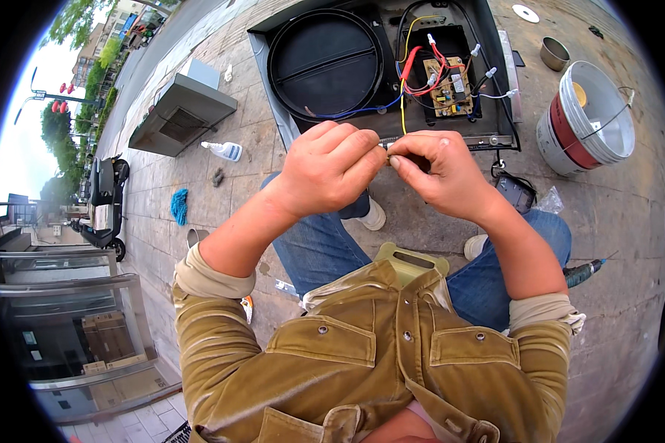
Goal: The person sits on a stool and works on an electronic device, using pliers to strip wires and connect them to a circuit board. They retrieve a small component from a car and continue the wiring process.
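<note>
My left hand (331,168) is closed, its fingers curled in toward my right hand (442,171), which pinches with thumb and forefinger. Where the fingertips meet, a small thin piece shows a dark, metallic glint; its kind cannot be made out. Just beyond my hands lies an opened appliance housing (259,55) with dark metal walls. Inside it are a round black vent with a crossbar (329,65) and a brown circuit board (451,87). Red, blue and yellow wires (405,83) run about the board, some ending in white connectors.
A white bucket (550,144) with a red band and a metal cup (554,54) stand at right. A green power drill (584,273) lies by my right knee. At left are a grey metal box (222,111), a white bottle (225,151), a blue cloth (179,207) and a parked scooter (105,207).
</note>
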The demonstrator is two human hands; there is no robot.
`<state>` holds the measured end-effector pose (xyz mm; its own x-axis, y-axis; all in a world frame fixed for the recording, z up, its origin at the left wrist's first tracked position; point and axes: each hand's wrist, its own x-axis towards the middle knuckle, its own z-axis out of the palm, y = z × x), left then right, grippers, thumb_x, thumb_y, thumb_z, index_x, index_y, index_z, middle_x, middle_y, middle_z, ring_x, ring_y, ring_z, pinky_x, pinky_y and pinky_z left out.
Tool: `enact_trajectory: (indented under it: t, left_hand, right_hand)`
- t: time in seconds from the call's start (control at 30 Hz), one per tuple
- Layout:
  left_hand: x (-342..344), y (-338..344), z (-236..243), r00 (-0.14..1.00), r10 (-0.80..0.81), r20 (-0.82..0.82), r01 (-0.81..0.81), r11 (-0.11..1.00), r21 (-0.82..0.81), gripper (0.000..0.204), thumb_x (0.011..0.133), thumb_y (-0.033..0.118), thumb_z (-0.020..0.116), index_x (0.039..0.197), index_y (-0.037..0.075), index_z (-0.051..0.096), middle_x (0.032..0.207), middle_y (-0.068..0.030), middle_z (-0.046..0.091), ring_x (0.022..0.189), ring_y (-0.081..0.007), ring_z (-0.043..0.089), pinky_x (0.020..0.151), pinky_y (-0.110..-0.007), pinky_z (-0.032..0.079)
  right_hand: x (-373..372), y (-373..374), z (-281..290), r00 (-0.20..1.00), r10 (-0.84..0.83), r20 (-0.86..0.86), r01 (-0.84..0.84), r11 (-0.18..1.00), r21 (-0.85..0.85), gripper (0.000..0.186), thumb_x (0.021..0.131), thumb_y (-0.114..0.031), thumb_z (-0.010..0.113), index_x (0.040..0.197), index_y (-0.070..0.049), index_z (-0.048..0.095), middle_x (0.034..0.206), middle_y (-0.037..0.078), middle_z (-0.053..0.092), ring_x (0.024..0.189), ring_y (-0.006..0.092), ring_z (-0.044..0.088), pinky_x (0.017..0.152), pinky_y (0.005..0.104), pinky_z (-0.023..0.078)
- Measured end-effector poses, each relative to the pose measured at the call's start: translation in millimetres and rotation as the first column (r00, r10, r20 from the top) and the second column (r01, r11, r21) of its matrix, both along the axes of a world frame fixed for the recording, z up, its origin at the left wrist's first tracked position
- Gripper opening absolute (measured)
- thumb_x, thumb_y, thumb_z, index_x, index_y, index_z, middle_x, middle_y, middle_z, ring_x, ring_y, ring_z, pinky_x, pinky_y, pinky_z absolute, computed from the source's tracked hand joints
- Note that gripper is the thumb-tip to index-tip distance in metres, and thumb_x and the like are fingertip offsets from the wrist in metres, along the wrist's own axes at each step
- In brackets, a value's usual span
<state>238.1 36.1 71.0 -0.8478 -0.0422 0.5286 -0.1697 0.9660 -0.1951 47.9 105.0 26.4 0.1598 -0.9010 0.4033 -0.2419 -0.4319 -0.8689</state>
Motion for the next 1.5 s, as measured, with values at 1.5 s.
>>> enact_trajectory:
  t: [1.5]
  left_hand:
    - [-2, 8, -3, 0.983, 0.178, 0.043, -0.127, 0.499, 0.857, 0.013, 0.088, 0.019, 0.063, 0.083, 0.007, 0.062, 0.073, -0.0007, 0.057, 0.061, -0.0121, 0.052, 0.052, -0.025, 0.040]
  right_hand:
    - [-2, -8, -1, 0.978, -0.074, -0.197, -0.006, 0.924, -0.381, 0.013, 0.074, 0.003, 0.065, 0.087, -0.001, 0.062, 0.074, 0.009, 0.059, 0.061, 0.0240, 0.056, 0.056, 0.0332, 0.044]
